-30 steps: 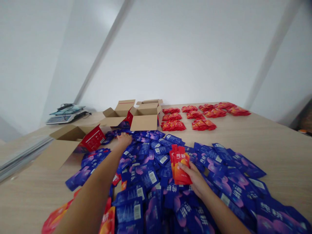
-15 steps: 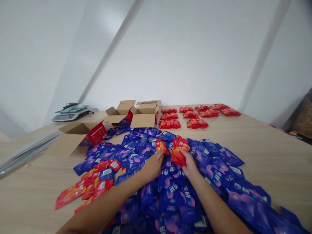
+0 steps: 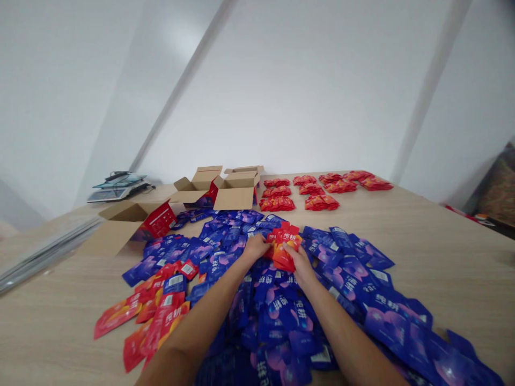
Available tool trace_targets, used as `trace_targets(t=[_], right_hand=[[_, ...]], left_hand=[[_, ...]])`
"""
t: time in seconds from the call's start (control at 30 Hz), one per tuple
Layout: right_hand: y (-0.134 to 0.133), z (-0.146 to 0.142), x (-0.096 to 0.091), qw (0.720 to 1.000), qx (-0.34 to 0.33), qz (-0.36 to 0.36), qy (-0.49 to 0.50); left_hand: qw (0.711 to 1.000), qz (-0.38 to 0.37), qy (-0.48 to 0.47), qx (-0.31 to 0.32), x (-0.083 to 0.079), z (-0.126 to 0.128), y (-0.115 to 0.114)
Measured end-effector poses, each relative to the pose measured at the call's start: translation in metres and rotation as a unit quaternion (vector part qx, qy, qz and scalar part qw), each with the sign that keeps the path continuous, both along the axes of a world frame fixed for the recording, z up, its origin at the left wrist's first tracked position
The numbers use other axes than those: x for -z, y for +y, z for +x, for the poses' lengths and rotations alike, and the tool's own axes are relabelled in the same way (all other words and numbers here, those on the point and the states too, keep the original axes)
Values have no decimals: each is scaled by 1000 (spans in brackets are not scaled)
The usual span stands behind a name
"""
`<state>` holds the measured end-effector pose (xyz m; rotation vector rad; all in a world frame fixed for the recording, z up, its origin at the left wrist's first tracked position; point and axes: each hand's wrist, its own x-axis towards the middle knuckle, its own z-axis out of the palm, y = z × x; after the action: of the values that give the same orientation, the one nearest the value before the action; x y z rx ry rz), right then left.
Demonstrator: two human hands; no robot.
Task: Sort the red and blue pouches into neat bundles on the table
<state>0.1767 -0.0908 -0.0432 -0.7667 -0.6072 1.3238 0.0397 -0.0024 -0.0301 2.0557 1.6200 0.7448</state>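
My right hand (image 3: pixel 298 262) is closed round a small stack of red packets (image 3: pixel 285 251) with orange print, held above the middle of the pile. Just to its left, my left hand (image 3: pixel 256 247) is closed on another red packet (image 3: pixel 270 244), pressed against the stack's left side and partly hidden by it. Under both hands spreads a wide heap of blue packets (image 3: pixel 281 311) with pink print. Several loose red packets (image 3: pixel 156 311) lie left of my left forearm, with a blue packet turned barcode up among them.
Open cardboard boxes (image 3: pixel 115 230) stand at the left and back. Red packets in separate bundles (image 3: pixel 277 203) lie in rows at the back right. A scale (image 3: pixel 118 190) with things on it sits at the far left, near flat clear plastic sheets (image 3: pixel 48 254).
My left hand has brought its red packet rightward and up against the stack in my right hand. The gap between the two hands has closed.
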Motion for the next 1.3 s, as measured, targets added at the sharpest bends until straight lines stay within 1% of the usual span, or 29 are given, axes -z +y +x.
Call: trace_targets(t=[0.1, 0.2, 0.27, 0.3, 0.4, 0.47, 0.57, 0.67, 0.7, 0.73, 0.8, 0.87, 0.93, 1.0, 1.1, 1.17, 1.3], right_hand=[[0, -2, 0, 1000, 9, 1, -6], [-2, -1, -1, 1000, 16, -5, -7], [-3, 0, -2, 1000, 16, -8, -4], [-3, 0, -3, 1000, 16, -8, -2], [-4, 0, -4, 1000, 16, 8, -13], [-5, -1, -3, 999, 21, 25, -40], [-4, -2, 0, 989, 35, 57, -133], [-3, 0, 2, 965, 58, 92, -238], [-4, 0, 2, 957, 63, 101, -266], [-5, 1, 1, 948, 63, 109, -293], [-7, 2, -2, 930, 52, 124, -342], [-9, 3, -5, 916, 39, 134, -376], [-9, 4, -7, 907, 30, 140, -396], [-7, 5, -6, 901, 28, 148, -407], [-2, 6, -1, 899, 37, 148, -410], [2, 5, 3, 902, 40, 138, -406], [5, 3, 6, 910, 48, 124, -392]], left_hand=[[999, 5, -33, -4, -1, 4, -7], [997, 19, -75, -14, -1, 11, -18], [989, 30, -144, 0, 1, 16, -26], [981, 31, -193, 14, 2, 18, -30], [941, 12, -336, 42, 7, 22, -42], [926, -8, -376, 35, 8, 24, -49], [923, -17, -383, 13, 2, 31, -60], [932, 16, -362, -5, -12, 37, -66], [931, 16, -365, -4, -17, 39, -67], [927, 3, -375, 4, -23, 40, -66], [912, -52, -405, 28, -32, 40, -64], [895, -92, -434, 42, -37, 41, -60], [880, -90, -464, 34, -37, 43, -58], [862, -68, -501, 29, -34, 46, -57], [845, -41, -532, 44, -26, 51, -56], [849, -28, -526, 51, -22, 52, -52], [881, 9, -474, 18, -20, 52, -38]])
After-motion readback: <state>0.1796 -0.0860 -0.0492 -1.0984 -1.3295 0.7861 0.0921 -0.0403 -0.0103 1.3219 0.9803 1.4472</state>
